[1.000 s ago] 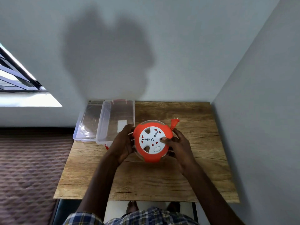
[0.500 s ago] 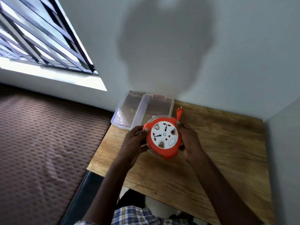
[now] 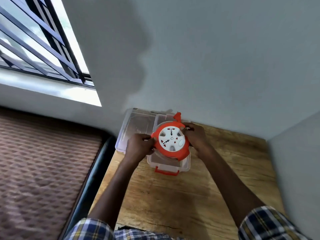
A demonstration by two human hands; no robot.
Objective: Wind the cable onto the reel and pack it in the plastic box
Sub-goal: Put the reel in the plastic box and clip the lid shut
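The cable reel is round, orange with a white socket face, and its cable is wound inside. Its orange plug sticks out at the far side. My left hand grips the reel's left rim and my right hand grips its right rim. I hold it directly over the open clear plastic box, whose orange latch faces me. Whether the reel rests on the box floor is hidden.
The clear lid lies flat to the left of the box, at the wooden table's far-left corner. Grey walls close in behind and on the right. A patterned mattress lies left of the table under a barred window.
Both hands carried the reel left and away from the table's middle until it hangs over the open box. My head has turned left, so the window and mattress fill more of the view.
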